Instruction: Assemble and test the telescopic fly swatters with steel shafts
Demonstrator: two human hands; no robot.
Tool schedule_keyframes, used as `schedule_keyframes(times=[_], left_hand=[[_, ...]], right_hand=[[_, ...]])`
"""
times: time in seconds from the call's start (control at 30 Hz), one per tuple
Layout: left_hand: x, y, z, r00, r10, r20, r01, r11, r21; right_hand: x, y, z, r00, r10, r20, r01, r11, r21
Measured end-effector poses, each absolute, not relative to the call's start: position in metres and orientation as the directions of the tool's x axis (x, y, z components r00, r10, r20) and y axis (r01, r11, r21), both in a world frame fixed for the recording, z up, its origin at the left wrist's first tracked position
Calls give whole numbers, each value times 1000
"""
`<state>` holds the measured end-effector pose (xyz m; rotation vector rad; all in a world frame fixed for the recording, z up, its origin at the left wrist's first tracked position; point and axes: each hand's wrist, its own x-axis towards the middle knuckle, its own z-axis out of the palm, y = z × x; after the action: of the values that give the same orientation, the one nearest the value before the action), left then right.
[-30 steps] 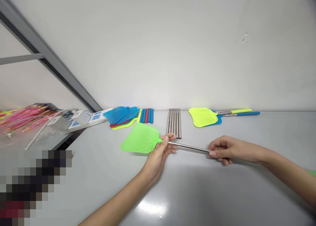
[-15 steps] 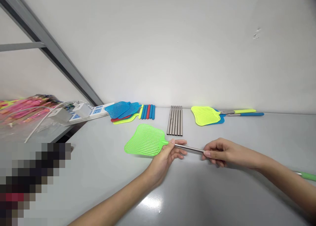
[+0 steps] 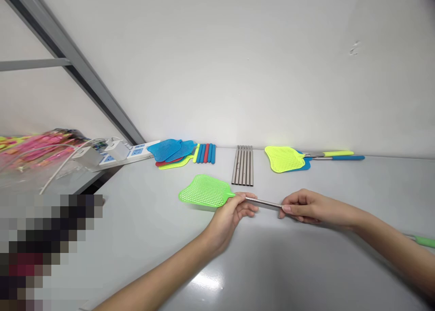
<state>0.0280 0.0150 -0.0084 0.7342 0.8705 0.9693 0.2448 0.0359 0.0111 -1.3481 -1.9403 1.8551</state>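
A bright green fly swatter head (image 3: 205,191) with a thin metal rod (image 3: 264,203) is held just above the grey table, head to the left. My left hand (image 3: 224,220) is closed in a pinch of thumb and fingers where the green neck meets the rod, its other fingers loosely curled. At the rod's right end, my right hand (image 3: 307,206) pinches with thumb and forefinger; that tip is hidden in the fingers. Behind my left hand several metal tubes (image 3: 242,166) lie side by side.
Blue, red and yellow swatter heads (image 3: 165,150) are stacked back left, beside a row of coloured grips (image 3: 206,153). A yellow swatter (image 3: 284,159) overlaps a blue swatter (image 3: 348,157) at back right. A green handle (image 3: 424,241) lies far right; a power strip (image 3: 139,151) stands left.
The green swatter head has tilted flatter and shifted slightly right. Both hands keep their hold on the swatter. The whole view has shifted a little.
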Motion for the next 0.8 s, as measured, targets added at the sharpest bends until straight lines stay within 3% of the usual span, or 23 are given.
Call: schedule_keyframes(times=[0.47,0.8], left_hand=[[32,16,-15,203,949,-240,-387,303,871],[31,16,-13,228,946,-229,-344,298,890]], right_hand=[[249,38,6,-663,609,-435,350,-262,-899],[255,39,11,-648,643,-408,418,-147,-896]])
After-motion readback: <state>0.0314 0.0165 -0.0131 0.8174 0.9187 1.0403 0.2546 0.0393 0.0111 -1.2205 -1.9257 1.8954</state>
